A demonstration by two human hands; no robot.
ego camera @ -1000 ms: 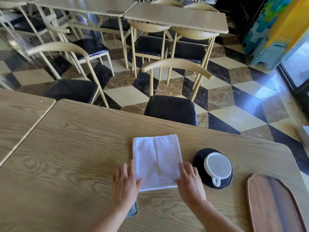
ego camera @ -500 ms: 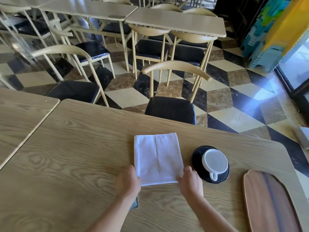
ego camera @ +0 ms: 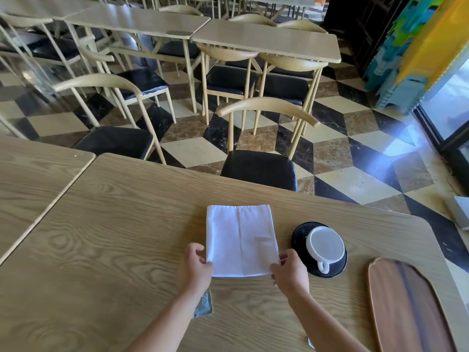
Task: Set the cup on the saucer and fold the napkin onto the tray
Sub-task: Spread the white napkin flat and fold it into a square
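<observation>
Head view: we are pinching the napkin [ego camera: 240, 241] at centre frame — left hand [ego camera: 195, 266] and right hand [ego camera: 289, 271] gripping its near corners. Cup [ego camera: 325, 246] sits on saucer [ego camera: 299, 235]; next, probably folding — then carrying it to the tray [ego camera: 408, 306], lower right.

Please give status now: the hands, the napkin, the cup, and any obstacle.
Left hand and right hand pinch near corners of napkin. Cup on saucer. Napkin on table, tray bare, no obstacle.
</observation>
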